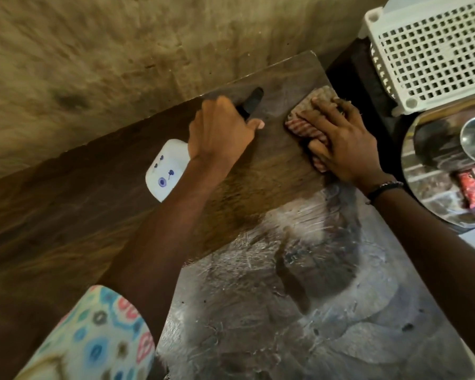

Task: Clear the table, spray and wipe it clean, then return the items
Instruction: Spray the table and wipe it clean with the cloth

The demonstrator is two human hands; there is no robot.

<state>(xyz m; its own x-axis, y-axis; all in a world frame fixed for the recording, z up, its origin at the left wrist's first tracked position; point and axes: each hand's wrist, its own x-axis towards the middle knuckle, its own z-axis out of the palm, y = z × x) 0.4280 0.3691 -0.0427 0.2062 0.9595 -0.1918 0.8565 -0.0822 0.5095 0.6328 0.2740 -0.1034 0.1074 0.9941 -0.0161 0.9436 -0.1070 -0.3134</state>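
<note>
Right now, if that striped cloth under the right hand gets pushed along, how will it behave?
The striped cloth looks soft and bunched, so probably floppy and light. Pressed flat by the right hand, it should slide easily across the wet-looking table.

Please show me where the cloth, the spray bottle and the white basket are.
cloth (303, 127), head view, striped part beside the fingers
spray bottle (166, 171), head view, white body
white basket (433, 50), head view, perforated top
</note>
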